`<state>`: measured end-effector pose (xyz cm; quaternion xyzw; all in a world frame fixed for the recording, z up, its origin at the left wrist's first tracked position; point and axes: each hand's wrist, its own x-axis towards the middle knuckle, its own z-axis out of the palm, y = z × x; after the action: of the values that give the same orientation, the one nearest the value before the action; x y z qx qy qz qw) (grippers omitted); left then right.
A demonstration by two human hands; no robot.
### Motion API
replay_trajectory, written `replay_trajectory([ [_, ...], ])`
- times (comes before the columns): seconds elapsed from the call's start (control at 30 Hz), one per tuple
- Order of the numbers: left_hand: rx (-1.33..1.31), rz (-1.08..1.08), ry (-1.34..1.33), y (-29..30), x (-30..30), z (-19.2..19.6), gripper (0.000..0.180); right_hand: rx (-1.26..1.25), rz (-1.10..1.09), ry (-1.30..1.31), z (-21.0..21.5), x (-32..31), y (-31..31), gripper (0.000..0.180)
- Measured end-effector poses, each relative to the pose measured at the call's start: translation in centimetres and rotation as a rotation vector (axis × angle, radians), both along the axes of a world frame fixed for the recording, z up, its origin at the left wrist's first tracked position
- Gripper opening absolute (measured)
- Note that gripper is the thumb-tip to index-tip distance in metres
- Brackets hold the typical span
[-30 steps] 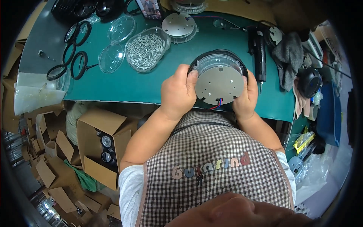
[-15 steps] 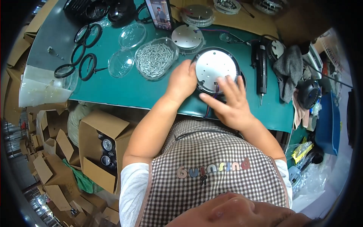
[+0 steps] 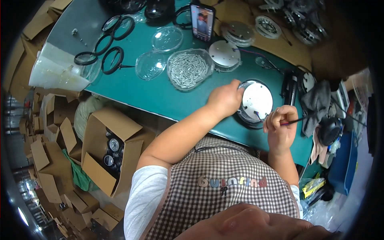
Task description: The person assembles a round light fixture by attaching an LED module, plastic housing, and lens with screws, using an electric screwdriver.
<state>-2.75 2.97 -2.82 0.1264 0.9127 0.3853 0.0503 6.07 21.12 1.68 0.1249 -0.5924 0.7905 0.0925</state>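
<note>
A round black housing [image 3: 251, 125] with a silver metal disc [image 3: 257, 99] set in it rests near the front edge of the green table. My left hand [image 3: 226, 99] grips its left rim, thumb near the disc. Just right of the housing, my right hand [image 3: 281, 123] is closed on a thin dark and red wire [image 3: 294, 121], whose loose end sticks out to the right. A short piece of wire also shows at the disc's lower edge; the fingers hide whether the two join. A black electric screwdriver [image 3: 289, 89] lies beyond my right hand, partly foreshortened.
A clear tub of metal screws [image 3: 189, 70] stands left of the housing, with clear covers [image 3: 150, 65] and black rings [image 3: 112, 60] farther left. Behind are a propped phone [image 3: 202, 22] and another silver disc [image 3: 224, 53]. A grey cloth [image 3: 316, 106] lies at right.
My right hand has gone from spread fingers over the disc to a closed grip on the wire, drawn out to the right. The view has shifted; my left hand still holds the housing.
</note>
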Motion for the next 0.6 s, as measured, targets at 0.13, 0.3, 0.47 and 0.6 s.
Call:
replay_trajectory([
  [0.13,-0.004,-0.038,-0.085,-0.8,0.2,0.9,0.045,-0.162,0.031,0.014,-0.1,-0.3,-0.6,0.081],
  [0.3,0.136,0.066,0.031,-5.5,0.1,4.0,0.042,-0.144,0.081,-0.057,-0.4,-0.9,0.5,0.049],
  [0.47,0.136,0.340,0.384,-13.5,-3.9,4.9,0.027,-0.026,0.068,-0.036,-0.4,-1.2,1.1,0.049],
  [0.6,0.022,0.433,0.433,-17.6,-8.8,6.2,0.026,0.137,0.000,-0.051,-1.1,-1.5,1.5,0.060],
])
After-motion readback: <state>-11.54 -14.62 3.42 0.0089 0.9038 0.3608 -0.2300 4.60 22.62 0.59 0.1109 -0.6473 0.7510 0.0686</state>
